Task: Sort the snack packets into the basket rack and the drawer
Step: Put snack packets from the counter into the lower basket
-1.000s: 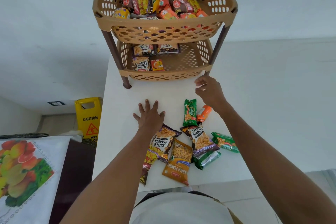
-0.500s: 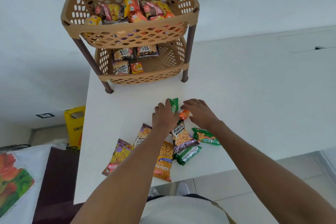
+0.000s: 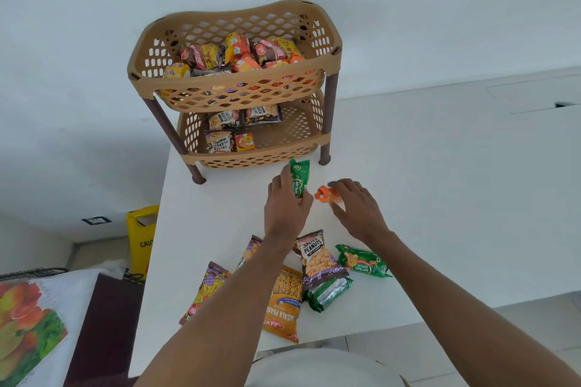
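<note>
I see the left hand (image 3: 284, 207) closed around a green packet (image 3: 299, 177), held upright just in front of the basket rack (image 3: 234, 89), the packet's top reaching the lower tier's front rim. Right hand (image 3: 353, 206) grips a small orange packet (image 3: 324, 192) at the fingertips, lifted off or just at the white table (image 3: 440, 198), I can't tell which. The rack's top tier is loaded with mixed orange and yellow packets; the lower tier has three salted peanuts packs plus one small orange pack, all on its left side. On the table near me: a salted peanuts packet (image 3: 317, 259), a masala peanuts packet (image 3: 283, 305), two green packets (image 3: 361, 261) and two purple-yellow ones under the left forearm.
</note>
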`<state>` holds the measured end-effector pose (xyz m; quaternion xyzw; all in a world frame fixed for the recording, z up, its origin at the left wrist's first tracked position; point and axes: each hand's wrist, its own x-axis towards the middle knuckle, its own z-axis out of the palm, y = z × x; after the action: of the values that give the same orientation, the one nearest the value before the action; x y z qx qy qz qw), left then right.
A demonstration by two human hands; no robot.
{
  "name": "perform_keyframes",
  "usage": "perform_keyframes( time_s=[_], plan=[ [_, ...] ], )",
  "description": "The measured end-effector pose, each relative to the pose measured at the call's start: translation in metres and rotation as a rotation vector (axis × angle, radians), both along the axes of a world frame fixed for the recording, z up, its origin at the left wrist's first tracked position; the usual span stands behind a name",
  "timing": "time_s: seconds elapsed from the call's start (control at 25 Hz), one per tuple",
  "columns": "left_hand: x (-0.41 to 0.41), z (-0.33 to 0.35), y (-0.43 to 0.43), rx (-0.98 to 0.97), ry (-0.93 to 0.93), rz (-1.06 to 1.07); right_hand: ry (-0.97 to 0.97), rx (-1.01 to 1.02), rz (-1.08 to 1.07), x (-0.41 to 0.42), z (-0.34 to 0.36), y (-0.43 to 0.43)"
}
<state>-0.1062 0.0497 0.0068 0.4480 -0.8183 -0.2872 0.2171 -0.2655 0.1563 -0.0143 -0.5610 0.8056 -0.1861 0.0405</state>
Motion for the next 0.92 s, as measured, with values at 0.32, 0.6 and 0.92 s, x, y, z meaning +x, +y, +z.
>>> perform_keyframes(
  time_s=[0.32,0.6,0.92],
  plan=[
    [-0.01,0.053,-0.106,-0.033,0.293,0.21,-0.208,-0.39,-0.017,0.033,0.062,-0.097],
    [-0.033,0.052,-0.182,0.12,0.169,0.256,-0.486,-0.238,-0.195,0.011,0.087,-0.208],
    [-0.058,0.031,-0.223,0.195,-0.272,0.15,-0.477,0.159,-0.28,-0.019,0.049,-0.267]
  ],
)
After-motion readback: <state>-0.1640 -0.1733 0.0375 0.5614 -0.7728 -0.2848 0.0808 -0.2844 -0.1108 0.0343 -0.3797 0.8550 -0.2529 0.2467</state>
